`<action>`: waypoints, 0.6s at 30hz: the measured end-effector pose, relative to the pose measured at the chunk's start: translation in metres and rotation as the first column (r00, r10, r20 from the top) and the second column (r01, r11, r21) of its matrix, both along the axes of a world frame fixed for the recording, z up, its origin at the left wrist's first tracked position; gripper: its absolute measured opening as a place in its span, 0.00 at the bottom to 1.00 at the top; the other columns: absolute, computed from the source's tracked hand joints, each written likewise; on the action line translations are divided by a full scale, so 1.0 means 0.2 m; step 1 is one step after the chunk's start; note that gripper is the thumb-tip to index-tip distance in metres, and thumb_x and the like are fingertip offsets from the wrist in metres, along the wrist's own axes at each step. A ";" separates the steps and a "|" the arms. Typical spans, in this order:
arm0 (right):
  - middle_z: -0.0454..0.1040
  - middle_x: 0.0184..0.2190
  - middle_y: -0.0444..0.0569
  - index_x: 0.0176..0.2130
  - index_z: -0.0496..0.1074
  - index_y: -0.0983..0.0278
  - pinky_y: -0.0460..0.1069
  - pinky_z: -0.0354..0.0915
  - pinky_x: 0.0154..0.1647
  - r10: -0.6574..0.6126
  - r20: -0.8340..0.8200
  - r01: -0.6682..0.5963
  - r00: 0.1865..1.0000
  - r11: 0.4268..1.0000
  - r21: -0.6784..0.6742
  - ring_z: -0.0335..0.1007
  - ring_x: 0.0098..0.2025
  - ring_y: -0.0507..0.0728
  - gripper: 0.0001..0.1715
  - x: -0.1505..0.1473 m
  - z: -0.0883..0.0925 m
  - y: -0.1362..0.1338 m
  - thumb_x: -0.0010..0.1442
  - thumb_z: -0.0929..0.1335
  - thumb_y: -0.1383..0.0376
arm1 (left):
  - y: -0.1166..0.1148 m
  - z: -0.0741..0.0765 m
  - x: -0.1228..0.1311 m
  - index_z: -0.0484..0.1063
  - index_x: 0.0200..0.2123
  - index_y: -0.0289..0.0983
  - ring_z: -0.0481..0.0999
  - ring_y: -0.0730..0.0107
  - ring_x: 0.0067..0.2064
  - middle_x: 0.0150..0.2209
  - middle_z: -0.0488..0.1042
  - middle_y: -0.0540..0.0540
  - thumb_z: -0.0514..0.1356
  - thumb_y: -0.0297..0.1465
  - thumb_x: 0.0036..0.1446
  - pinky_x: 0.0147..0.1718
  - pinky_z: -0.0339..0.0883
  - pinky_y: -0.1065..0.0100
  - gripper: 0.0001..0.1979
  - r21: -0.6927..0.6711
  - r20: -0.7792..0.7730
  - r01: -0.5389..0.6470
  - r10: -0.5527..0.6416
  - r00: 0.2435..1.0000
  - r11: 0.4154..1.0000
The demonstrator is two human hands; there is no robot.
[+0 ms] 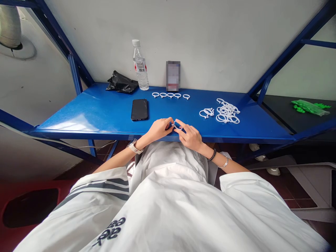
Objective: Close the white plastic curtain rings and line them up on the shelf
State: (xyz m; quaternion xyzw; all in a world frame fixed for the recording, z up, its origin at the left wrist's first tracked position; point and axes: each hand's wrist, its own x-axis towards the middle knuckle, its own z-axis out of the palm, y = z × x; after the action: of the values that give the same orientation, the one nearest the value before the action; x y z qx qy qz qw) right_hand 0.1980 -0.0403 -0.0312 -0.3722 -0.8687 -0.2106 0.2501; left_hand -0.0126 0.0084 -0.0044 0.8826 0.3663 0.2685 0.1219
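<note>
My left hand [159,128] and my right hand [190,135] meet at the front edge of the blue shelf [91,115]. Both pinch one small white plastic ring [177,126] between their fingertips. A row of several white rings [170,95] lies further back near the wall. A loose heap of white rings [226,113] sits to the right, with a smaller cluster [207,112] beside it.
A black phone [139,109] lies face up left of my hands. A clear water bottle [140,66], a crumpled black bag [121,84] and a small upright box [173,75] stand against the wall. Green parts in a bag [309,106] lie on a dark surface far right.
</note>
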 end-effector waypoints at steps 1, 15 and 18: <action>0.67 0.65 0.55 0.51 0.77 0.63 0.53 0.69 0.42 0.004 -0.004 -0.004 1.000 1.000 0.009 0.74 0.46 0.59 0.20 0.00 0.00 0.00 0.67 0.60 0.71 | 0.00 0.00 0.00 0.68 0.40 0.37 0.64 0.71 0.23 0.23 0.67 0.52 0.57 0.32 0.62 0.25 0.50 0.71 0.05 -0.002 -0.003 0.001 -0.001 1.000 1.000; 0.78 0.51 0.55 0.52 0.76 0.64 0.53 0.66 0.42 0.045 0.005 -0.045 0.999 0.999 -0.009 0.72 0.48 0.61 0.20 0.01 -0.01 0.01 0.66 0.61 0.73 | 0.00 0.00 0.00 0.69 0.42 0.37 0.63 0.71 0.24 0.23 0.65 0.53 0.56 0.32 0.62 0.25 0.51 0.71 0.07 0.031 -0.005 0.021 -0.021 1.000 0.999; 0.79 0.49 0.53 0.51 0.76 0.65 0.53 0.66 0.41 0.043 0.005 -0.043 0.999 0.999 0.027 0.72 0.46 0.60 0.20 0.01 -0.01 0.01 0.66 0.61 0.73 | 0.00 0.00 0.00 0.69 0.41 0.37 0.63 0.71 0.24 0.23 0.65 0.53 0.56 0.31 0.62 0.25 0.50 0.71 0.06 0.036 -0.005 0.025 -0.025 1.000 0.999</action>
State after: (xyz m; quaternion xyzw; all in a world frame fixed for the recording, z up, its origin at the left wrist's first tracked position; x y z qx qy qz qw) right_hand 0.1996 -0.0387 -0.0333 -0.3494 -0.8742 -0.2176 0.2577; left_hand -0.0125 0.0089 -0.0040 0.8898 0.3505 0.2714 0.1087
